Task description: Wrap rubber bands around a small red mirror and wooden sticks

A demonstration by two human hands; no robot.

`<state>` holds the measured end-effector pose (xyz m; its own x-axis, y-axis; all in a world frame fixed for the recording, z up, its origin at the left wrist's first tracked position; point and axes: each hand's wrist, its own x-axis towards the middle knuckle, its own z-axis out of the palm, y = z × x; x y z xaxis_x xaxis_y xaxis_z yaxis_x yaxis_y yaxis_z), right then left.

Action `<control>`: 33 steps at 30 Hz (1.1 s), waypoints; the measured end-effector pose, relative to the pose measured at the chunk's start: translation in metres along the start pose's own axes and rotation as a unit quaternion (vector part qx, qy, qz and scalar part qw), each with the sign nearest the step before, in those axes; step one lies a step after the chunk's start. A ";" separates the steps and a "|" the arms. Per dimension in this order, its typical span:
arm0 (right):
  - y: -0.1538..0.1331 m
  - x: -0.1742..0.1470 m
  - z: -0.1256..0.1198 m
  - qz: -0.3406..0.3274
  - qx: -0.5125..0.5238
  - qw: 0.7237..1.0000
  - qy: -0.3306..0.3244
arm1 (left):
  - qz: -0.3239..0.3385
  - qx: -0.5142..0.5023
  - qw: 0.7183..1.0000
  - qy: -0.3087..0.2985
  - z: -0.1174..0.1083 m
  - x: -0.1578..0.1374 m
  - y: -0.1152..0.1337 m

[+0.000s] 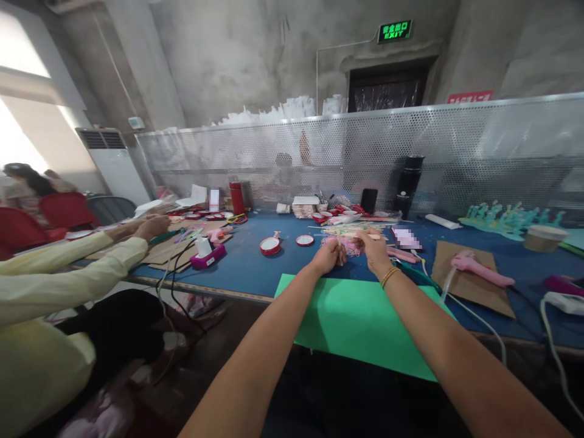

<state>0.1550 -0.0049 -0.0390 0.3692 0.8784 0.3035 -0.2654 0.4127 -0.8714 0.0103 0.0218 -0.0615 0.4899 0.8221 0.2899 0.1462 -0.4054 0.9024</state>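
My left hand [327, 257] is closed, its fingertips pinched together just beyond the far edge of a green sheet [360, 322]. A small pale bit shows at those fingertips, too small to name. To its right, my right hand [373, 248] is closed too, with thumb and fingers pressed together; what they hold is hidden. A heap of thin pink pieces [350, 248] lies between and behind both hands. Thin wooden sticks [340, 231] are spread just past it. Left of my hands rest two round, red-rimmed white discs, a larger one [270, 246] and a smaller one [305, 240].
A pink glue gun [483, 271] lies on cardboard [444, 258] at right, its cord trailing forward. Nearby are a phone [407, 238], a paper cup [544, 238] and a black thermos [408, 188]. At left, a co-worker's hands [152, 227] work beside a purple power strip [208, 258].
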 end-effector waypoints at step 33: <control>-0.002 0.003 0.003 0.013 0.027 0.999 0.017 | 0.002 -0.006 1.000 0.004 0.002 0.000 0.009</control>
<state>0.1544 -0.0026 -0.0353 0.3921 0.8802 0.2674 -0.3226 0.4038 -0.8561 0.0130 0.0178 -0.0543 0.4839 0.8239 0.2951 0.1343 -0.4031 0.9052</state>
